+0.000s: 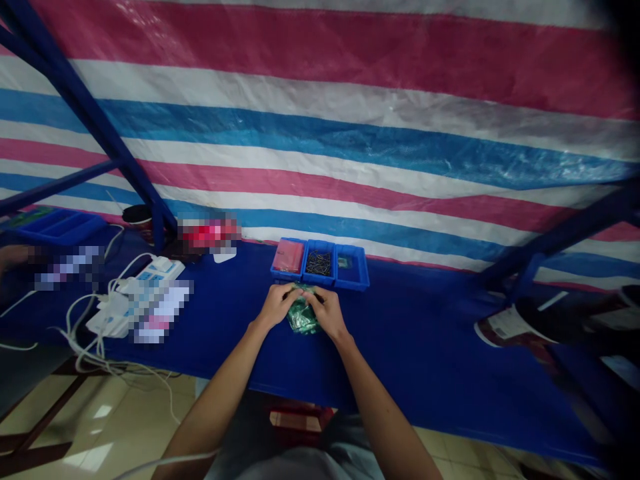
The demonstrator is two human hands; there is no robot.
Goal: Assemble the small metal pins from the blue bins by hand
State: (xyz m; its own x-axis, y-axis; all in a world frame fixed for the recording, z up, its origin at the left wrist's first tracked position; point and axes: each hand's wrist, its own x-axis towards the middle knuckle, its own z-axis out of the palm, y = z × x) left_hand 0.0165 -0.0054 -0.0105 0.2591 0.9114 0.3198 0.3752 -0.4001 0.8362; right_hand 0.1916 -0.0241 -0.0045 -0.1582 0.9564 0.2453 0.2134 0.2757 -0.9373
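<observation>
Both my hands meet at the middle of the blue-covered table point(425, 347). My left hand point(276, 305) and my right hand point(326, 311) have their fingers curled onto a clear plastic bag of small green parts point(301, 318) that lies on the cloth between them. Just beyond the bag stands a row of three small blue bins point(320, 265): the left one holds something pink, the middle one dark thin metal pieces, and the right one a few small green parts.
White power strips point(150, 273) with tangled white cords lie at the left. Blue metal frame bars point(90, 113) slant up on the left and right. A striped tarp hangs behind. A roll of tape point(500, 327) lies at the right. Another blue tray point(60, 225) sits far left.
</observation>
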